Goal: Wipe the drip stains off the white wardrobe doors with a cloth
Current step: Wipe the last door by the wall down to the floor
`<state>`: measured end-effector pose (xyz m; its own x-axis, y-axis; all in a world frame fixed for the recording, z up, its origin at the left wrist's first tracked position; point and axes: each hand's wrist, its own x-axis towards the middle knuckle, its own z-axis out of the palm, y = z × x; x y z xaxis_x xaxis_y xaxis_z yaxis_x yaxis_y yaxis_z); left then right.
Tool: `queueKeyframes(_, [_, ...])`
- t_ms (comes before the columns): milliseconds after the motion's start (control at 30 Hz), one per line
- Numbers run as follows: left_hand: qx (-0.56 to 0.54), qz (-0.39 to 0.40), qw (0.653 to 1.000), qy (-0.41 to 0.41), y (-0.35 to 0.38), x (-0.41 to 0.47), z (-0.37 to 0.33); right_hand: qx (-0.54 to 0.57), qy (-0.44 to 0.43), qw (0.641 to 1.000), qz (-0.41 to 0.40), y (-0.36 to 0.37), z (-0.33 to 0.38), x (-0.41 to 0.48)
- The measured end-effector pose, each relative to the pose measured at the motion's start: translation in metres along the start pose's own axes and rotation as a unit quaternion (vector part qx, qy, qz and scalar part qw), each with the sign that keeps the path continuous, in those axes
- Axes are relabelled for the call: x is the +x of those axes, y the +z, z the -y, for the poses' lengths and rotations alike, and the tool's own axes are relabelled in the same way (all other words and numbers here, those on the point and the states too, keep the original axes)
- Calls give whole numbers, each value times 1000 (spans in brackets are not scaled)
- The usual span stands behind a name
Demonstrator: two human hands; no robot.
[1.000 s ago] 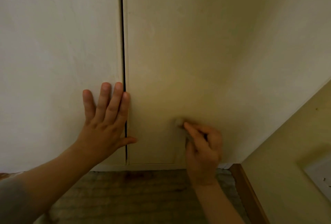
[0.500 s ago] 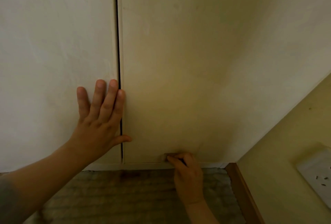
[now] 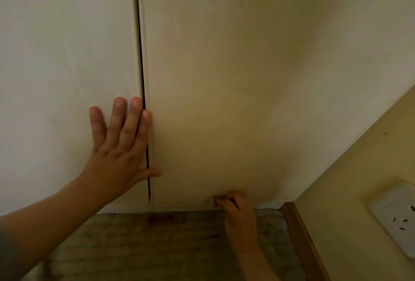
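Wardrobe doors take up most of the frame, two flat, matt off-white panels. The left door looks cooler and faintly mottled. The right door has a yellowish cast and a soft shadow across its middle. A thin dark gap runs straight down between them, left of centre. I cannot pick out any drip marks for certain at this blur.

The cloth is at the bottom edge of the right door, lower centre-right of the frame. Only a small pale scrap shows, poking out past the fingertips. The right hand reaches up from the bottom edge with its back to the camera, and its curled fingers grip the cloth and hold it against the door's lower edge, just above the pale plinth.

The left hand lies flat at centre-left with its fingers straight and close together, holding nothing. Its palm is on the left door, the forefinger lies along the gap, and the thumb sticks out sideways onto the right door. The bare forearm slants in from the lower left.

Below is a dull, streaky grey-brown floor. At the lower right are a brown wooden skirting board, a smooth yellow wall and a white plastic socket.
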<state>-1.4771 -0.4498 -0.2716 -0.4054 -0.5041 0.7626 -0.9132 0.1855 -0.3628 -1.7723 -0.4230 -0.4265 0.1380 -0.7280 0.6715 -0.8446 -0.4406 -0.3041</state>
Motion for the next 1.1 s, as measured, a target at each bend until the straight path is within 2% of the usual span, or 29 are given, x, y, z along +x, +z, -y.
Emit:
queueKeyframes(67, [0,-1,1000,1,1,0,0,3,19,1000,-13,-14,3,1])
queueKeyframes(200, [3,3,1000,-1,2,-1,-1,-1,49,983,-177,-62,10,46])
queueKeyframes(300, [2,3,1000,-2,2,-2,-1,21,44,972,-231,-63,-3,68])
queueKeyframes(400, [2,8,1000,-1,2,-1,0,25,63,975,-213,-35,-7,48])
queueKeyframes(533, [2,3,1000,2,1,-1,-1,6,73,996,-51,-10,-17,0])
queueKeyframes(600, [1,-1,1000,3,1,0,-1,23,110,993,-27,-15,-17,-7])
queueKeyframes(667, [0,2,1000,1,0,-1,-1,40,150,986,-56,-33,-11,0])
queueKeyframes(833, [0,4,1000,-2,1,-1,-1,25,171,947,-272,-91,-17,63])
queueKeyframes(900, [4,3,1000,-2,1,-1,-1,33,176,932,-316,-94,-27,78])
queueKeyframes(1000, [3,3,1000,-4,0,-1,-2,35,180,933,-308,-74,-31,69])
queueKeyframes(1100, [1,1,1000,-5,-1,1,-2,35,203,959,-195,-48,-35,31])
